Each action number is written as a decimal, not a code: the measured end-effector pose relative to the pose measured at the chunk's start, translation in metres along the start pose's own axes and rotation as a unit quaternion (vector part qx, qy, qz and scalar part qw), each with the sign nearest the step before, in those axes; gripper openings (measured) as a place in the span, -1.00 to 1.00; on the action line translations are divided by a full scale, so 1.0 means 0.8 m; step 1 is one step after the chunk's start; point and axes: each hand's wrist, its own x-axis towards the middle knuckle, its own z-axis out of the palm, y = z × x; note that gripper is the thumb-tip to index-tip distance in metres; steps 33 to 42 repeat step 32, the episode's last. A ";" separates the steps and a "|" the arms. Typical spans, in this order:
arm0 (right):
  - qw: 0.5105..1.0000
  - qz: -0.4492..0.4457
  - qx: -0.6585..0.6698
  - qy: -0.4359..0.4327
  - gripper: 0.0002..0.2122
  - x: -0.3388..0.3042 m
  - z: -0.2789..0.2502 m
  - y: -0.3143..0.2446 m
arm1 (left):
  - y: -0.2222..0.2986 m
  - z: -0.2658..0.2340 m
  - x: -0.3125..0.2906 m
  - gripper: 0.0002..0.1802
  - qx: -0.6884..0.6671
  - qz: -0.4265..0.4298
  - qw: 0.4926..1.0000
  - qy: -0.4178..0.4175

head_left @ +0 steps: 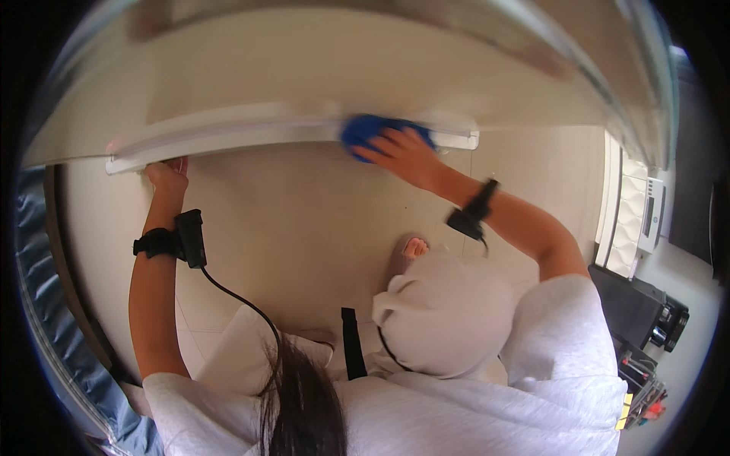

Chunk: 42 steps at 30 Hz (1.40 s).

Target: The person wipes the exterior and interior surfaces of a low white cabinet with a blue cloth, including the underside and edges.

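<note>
A long white ledge (251,135) runs from left to right along the bottom of a large pale, glossy panel (251,68). My right hand (403,157) presses a blue cloth (372,131) against the ledge near its right end, slightly blurred, fingers bent over the fabric. At the ledge's left end, my left hand (167,175) is closed around its lower edge, the fingertips partly hidden behind it. Each wrist carries a black strapped device; the left one (192,237) trails a black cable.
Light floor tiles (304,228) lie below, with a sandalled foot (414,247) in the middle. Dark blue padded fabric (53,319) lines the left side. To the right stand a white quilted surface (630,216), a black box-like device (627,304) and a holder with small items (642,387).
</note>
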 end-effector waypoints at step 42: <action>0.742 0.269 0.589 -0.174 -0.51 0.161 -0.453 -0.130 | 0.205 0.066 -0.549 -0.09 0.030 -0.335 0.888 -0.313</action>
